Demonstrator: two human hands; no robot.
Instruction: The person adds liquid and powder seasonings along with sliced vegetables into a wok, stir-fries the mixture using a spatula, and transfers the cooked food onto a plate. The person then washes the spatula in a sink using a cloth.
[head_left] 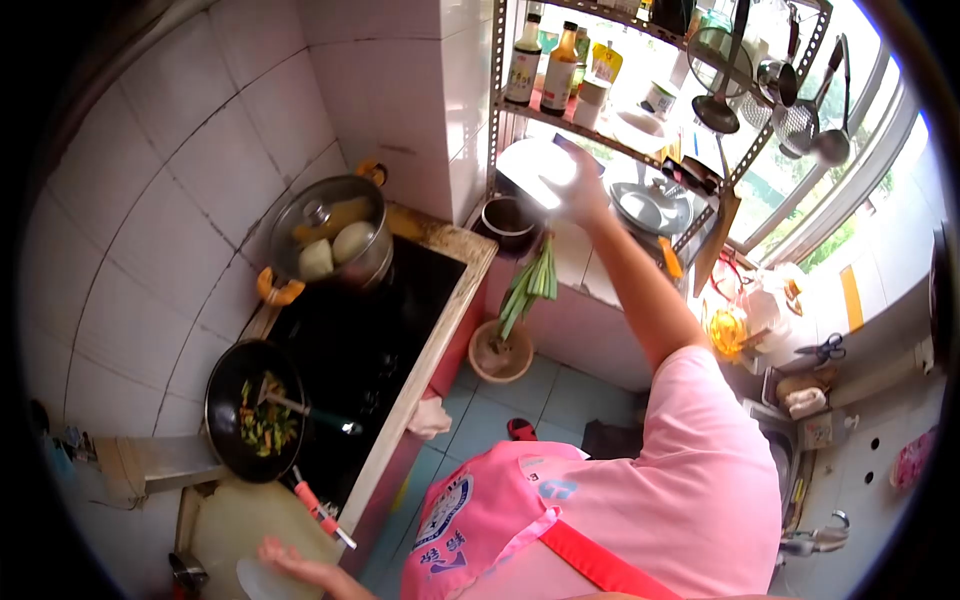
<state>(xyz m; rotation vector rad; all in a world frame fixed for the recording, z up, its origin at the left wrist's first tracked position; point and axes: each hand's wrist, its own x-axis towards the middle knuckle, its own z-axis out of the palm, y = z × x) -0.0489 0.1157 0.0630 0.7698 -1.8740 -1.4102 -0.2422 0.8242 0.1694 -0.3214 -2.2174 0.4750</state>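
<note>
My right hand (582, 195) reaches forward to the rack by the window, its fingers closed at a flat, bright white object (535, 172). Glare washes that object out, so its kind is unclear. Green scallions (530, 285) hang just below this hand. Low on the left, my left hand (292, 565) has its fingers spread and holds nothing. It is beside a whitish round-edged thing (258, 580), partly cut off, on the pale counter (230, 515). Nearby, a black wok (225, 400) holds chopped vegetables (265, 425) and a spatula (310, 412).
A lidded pot (372, 255) with pale pieces inside stands at the back of the black stove (400, 330). Bottles (558, 70) line the metal rack (497, 120), and ladles (716, 112) hang from it. A bin (500, 370) stands on the floor below.
</note>
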